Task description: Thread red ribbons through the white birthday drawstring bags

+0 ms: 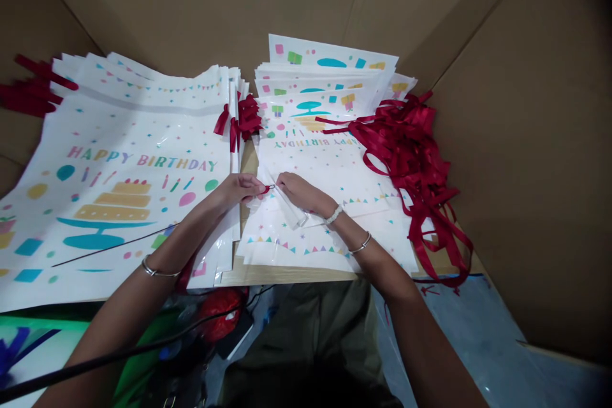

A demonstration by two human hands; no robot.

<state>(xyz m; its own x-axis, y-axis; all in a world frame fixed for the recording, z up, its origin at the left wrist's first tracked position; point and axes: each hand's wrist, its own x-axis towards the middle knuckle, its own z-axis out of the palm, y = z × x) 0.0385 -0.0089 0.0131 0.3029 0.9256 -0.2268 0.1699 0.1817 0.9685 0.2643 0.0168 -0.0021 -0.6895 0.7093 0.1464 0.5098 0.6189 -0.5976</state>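
Observation:
My left hand (239, 189) pinches the end of a red ribbon (266, 190) over the middle of the table. Close beside it, my right hand (302, 191) is closed at the folded edge of a white printed plastic bag (291, 209); a small dark loop shows between the two hands. Beneath them lies a stack of these bags (310, 159), its "Happy Birthday" print upside down to me. Just right of the stack, loose red ribbons (406, 140) lie in a tangled heap and hang over the front edge. My right fingertips are partly hidden.
On the left is a pile of birthday bags (119, 140) with red ribbon bows (246, 116) along its side. Cardboard walls (229, 6) enclose the table (258, 275) behind and at the right. A black cable (143, 349) crosses the lower left, near a red bundle (220, 315).

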